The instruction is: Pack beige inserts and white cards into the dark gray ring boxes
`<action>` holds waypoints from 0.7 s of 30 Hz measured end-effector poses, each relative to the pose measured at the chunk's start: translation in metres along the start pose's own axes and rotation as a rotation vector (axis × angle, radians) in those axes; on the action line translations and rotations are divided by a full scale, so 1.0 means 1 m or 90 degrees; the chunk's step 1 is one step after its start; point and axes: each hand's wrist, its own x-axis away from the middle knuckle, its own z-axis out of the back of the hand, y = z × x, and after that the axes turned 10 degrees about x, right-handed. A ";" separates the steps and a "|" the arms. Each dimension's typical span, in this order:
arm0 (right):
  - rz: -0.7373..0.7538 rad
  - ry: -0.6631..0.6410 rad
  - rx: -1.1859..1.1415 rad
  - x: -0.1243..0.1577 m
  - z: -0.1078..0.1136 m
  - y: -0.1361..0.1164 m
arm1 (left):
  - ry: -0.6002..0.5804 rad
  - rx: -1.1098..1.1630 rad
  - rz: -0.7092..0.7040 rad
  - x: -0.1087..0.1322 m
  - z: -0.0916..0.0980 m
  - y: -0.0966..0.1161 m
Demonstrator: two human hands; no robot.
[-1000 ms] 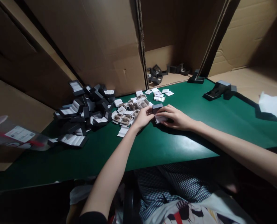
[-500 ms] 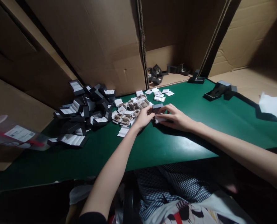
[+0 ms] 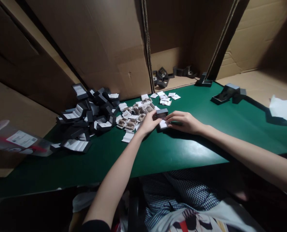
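Observation:
A small dark hinged box (image 3: 162, 112), like a jewellery box, stands with its lid up on the green table between my hands. White lining (image 3: 163, 124) shows in its lower half. My left hand (image 3: 149, 123) is closed on the box's left side. My right hand (image 3: 185, 122) has its fingertips closed at the right edge of the box, by the lining; exactly what they pinch is too small to tell. Left of my hands lies a heap of beige and white inserts (image 3: 131, 123), with a few white pieces (image 3: 165, 101) behind.
A pile of open dark boxes (image 3: 77, 145) with white linings lies at the left, near a clear plastic tub (image 3: 22, 140). Cardboard walls (image 3: 102, 48) stand behind. More dark boxes (image 3: 227, 91) sit at the back right, and a white sheet (image 3: 285, 111) at the far right.
My right hand has drawn back slightly to the right from over the box, baring more of the white lining. My left hand stays at the box's left side.

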 end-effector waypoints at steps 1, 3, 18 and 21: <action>0.000 0.002 0.003 0.000 0.000 0.000 | -0.001 -0.003 -0.003 0.000 0.000 0.001; 0.000 0.003 0.010 0.000 -0.001 -0.001 | 0.000 -0.013 -0.009 0.000 -0.001 0.003; 0.001 0.009 0.001 -0.002 -0.001 -0.001 | -0.008 -0.070 -0.001 0.004 -0.002 0.012; -0.001 0.008 0.004 -0.002 -0.001 0.000 | -0.010 -0.065 0.008 0.005 -0.002 0.015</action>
